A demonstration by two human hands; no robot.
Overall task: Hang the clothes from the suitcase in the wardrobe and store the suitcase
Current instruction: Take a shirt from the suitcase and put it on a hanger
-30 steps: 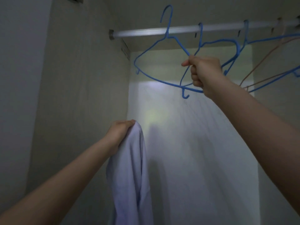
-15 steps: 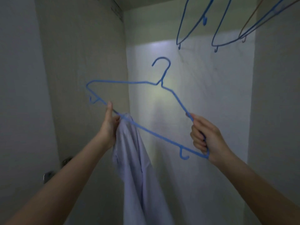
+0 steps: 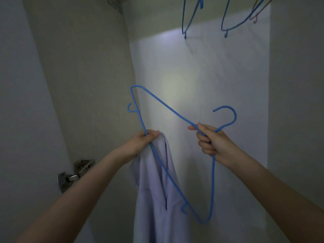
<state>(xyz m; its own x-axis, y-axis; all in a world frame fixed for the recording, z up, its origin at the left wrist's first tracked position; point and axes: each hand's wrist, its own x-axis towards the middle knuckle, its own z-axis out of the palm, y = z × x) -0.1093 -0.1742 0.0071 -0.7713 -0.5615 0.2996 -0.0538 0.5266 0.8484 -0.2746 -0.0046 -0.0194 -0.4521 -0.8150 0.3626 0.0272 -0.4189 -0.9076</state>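
Inside the wardrobe, we have turned the blue hanger [image 3: 175, 113] so its hook points right. Our right hand [image 3: 213, 142] grips its neck; our left hand [image 3: 142, 140] pinches its bar with the pale shirt [image 3: 157, 190]. Threading the shirt likely comes next; 2 hangers [image 3: 228, 20] remain above.

Blue hanger [image 3: 177, 114] off the rail, now turned on end: hook beside the right hand [image 3: 213, 142], which grips at the neck instead of the lower corner. Left hand [image 3: 143, 140] now pinches the long bar against the pale shirt [image 3: 157, 190].
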